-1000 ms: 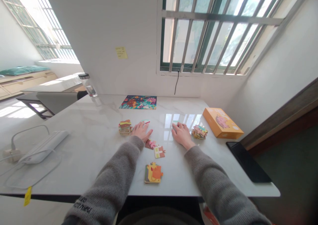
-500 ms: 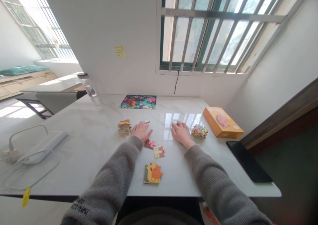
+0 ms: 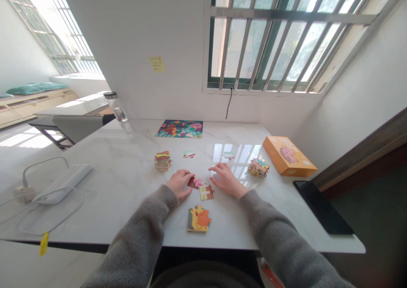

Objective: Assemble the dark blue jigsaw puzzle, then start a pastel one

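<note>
My left hand (image 3: 179,184) rests at the left edge of a dark red and pink puzzle piece (image 3: 194,182), fingers apart. A brown and cream piece (image 3: 206,192) lies just below it. To their right, my right hand (image 3: 227,180) is spread low over the table, holding nothing. Nearer me sits a small pile of yellow and orange pieces (image 3: 199,219). Beyond the hands lie two single pieces, one on the left (image 3: 189,155) and one on the right (image 3: 228,155). Stacks of pieces stand at left (image 3: 163,161) and right (image 3: 258,167).
A colourful picture sheet (image 3: 179,128) lies at the back of the white table (image 3: 127,173). On the right are an orange box (image 3: 289,156) and a black tablet-like object (image 3: 322,207). A bottle (image 3: 116,106) and a power strip (image 3: 63,184) with cables are on the left.
Both hands have drawn back towards me from the two single pieces, which now show uncovered. My left hand has reached the dark red and pink piece. The view has shifted slightly.
</note>
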### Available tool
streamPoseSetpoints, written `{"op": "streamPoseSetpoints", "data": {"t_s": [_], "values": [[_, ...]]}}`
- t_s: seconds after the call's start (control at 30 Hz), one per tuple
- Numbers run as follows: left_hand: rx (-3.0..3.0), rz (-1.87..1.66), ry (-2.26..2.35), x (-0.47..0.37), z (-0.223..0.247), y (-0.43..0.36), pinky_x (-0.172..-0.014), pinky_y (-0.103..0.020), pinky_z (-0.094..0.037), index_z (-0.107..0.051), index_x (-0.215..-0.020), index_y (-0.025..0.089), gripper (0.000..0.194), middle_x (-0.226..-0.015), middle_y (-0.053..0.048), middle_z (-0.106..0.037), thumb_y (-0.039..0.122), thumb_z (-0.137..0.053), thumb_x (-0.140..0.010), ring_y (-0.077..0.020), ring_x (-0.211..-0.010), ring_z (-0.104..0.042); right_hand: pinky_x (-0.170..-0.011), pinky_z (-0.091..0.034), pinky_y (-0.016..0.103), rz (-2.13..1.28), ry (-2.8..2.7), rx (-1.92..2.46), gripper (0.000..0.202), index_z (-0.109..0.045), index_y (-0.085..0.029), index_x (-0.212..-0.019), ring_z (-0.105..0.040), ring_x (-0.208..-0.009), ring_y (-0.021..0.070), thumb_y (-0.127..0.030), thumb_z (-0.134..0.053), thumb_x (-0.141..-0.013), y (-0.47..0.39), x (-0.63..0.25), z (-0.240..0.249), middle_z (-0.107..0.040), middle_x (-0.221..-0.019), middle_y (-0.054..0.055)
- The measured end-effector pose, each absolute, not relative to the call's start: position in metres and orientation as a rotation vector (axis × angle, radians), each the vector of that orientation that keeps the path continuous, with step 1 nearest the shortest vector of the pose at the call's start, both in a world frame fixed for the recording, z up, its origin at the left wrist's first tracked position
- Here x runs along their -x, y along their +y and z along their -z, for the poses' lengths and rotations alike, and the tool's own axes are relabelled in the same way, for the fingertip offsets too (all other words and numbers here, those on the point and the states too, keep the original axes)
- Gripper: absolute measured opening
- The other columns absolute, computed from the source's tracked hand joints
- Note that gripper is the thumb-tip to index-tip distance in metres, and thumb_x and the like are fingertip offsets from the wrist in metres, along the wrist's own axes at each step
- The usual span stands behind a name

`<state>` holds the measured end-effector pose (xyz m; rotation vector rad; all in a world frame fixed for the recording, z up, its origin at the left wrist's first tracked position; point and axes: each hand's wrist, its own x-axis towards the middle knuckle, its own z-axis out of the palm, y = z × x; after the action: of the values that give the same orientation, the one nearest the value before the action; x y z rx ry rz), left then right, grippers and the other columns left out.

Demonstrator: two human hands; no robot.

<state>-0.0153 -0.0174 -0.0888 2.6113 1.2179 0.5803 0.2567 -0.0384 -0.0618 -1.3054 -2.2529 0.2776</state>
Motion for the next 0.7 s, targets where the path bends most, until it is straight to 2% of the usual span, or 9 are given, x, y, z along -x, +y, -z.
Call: {"op": "streamPoseSetpoints", "data": {"t_s": [0.1,0.27,0.4,0.47,0.57,0.7], "values": [[-2.594,-0.536,1.268,0.022,0.090,-0.027,-0.103,-0.043,-0.047,-0.064,-0.126,0.023,0.047,-0.120,-0.010,-0.061,0.027,-0.061,-0.079,-0.0289,-0.116,-0.053,-0.101,-0.043,0.038,-0.365,-2.335,1.235,0.036,-0.063,-0.022,-0.123,-0.050,-0.108,0.0242,-0.035,-0.067,-0.090,-0.052,-0.249,0.056,-0.059,-0.109,0.008],[-2.598,-0.569,1.308,0.028,0.095,-0.037,-0.099,-0.043,-0.047,-0.064,-0.120,0.022,0.040,-0.115,-0.010,-0.061,0.030,-0.063,-0.081,-0.0283,-0.111,-0.054,-0.103,-0.041,0.040,-0.387,-2.467,1.183,0.055,-0.060,-0.024,-0.126,-0.050,-0.109,0.0258,-0.045,-0.079,-0.079,-0.072,-0.246,0.053,-0.058,-0.113,0.008],[-2.599,-0.570,1.339,0.029,0.101,-0.039,-0.099,-0.045,-0.046,-0.058,-0.130,0.022,0.056,-0.119,-0.010,-0.059,0.038,-0.069,-0.078,-0.0297,-0.113,-0.053,-0.101,-0.042,0.042,-0.284,-2.444,1.254,0.056,-0.059,-0.022,-0.124,-0.049,-0.109,0.0272,-0.047,-0.079,-0.078,-0.087,-0.239,0.055,-0.055,-0.115,0.009],[-2.603,-0.576,1.365,0.027,0.103,-0.039,-0.099,-0.046,-0.046,-0.057,-0.132,0.022,0.057,-0.119,-0.011,-0.059,0.039,-0.069,-0.078,-0.0303,-0.113,-0.053,-0.100,-0.042,0.042,-0.215,-2.397,1.328,0.058,-0.057,-0.019,-0.126,-0.048,-0.110,0.0283,-0.047,-0.078,-0.079,-0.092,-0.233,0.056,-0.053,-0.117,0.011],[-2.611,-0.575,1.398,0.024,0.103,-0.039,-0.098,-0.048,-0.046,-0.061,-0.125,0.022,0.048,-0.117,-0.010,-0.059,0.038,-0.068,-0.081,-0.0306,-0.112,-0.053,-0.098,-0.042,0.043,-0.152,-2.344,1.441,0.048,-0.057,-0.018,-0.122,-0.049,-0.108,0.0286,-0.043,-0.072,-0.084,-0.098,-0.223,0.057,-0.053,-0.114,0.011],[-2.590,-0.587,1.417,0.022,0.101,-0.040,-0.097,-0.048,-0.046,-0.063,-0.122,0.024,0.041,-0.116,-0.009,-0.059,0.033,-0.064,-0.082,-0.0300,-0.110,-0.053,-0.095,-0.043,0.043,-0.179,-2.346,1.521,0.028,-0.060,-0.019,-0.116,-0.051,-0.105,0.0265,-0.026,-0.062,-0.089,-0.100,-0.226,0.055,-0.055,-0.111,0.010]]}}
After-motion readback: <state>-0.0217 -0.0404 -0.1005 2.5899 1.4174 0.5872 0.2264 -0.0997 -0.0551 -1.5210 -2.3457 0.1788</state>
